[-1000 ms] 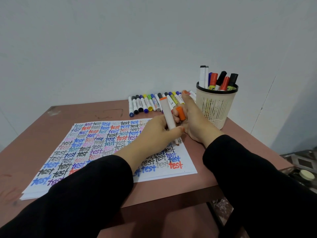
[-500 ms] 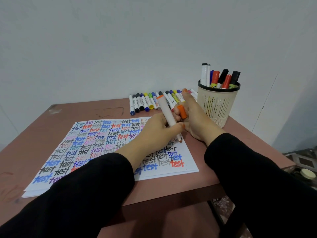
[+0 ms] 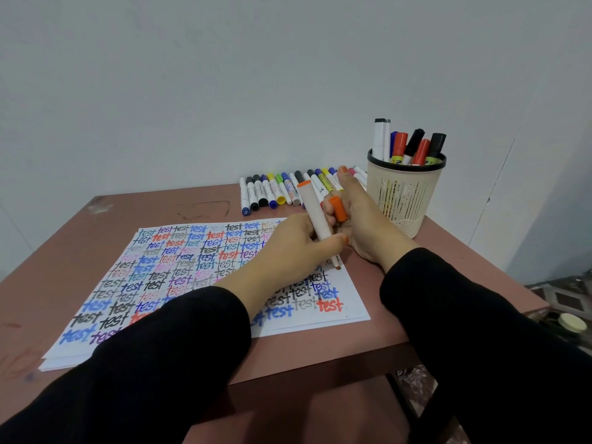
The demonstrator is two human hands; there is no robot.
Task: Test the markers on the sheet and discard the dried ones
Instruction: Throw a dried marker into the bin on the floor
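- Orange marker [image 3: 317,219]: gripped in the curled left hand [image 3: 288,248], tip lowered to the sheet [image 3: 192,267] near its right edge.
- Orange cap [image 3: 338,209]: pinched between fingers of the right hand [image 3: 362,219], thumb raised.

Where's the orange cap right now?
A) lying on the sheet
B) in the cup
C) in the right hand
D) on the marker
C: the right hand pinches the orange cap, while the left hand holds the uncapped marker tip-down at the sheet.
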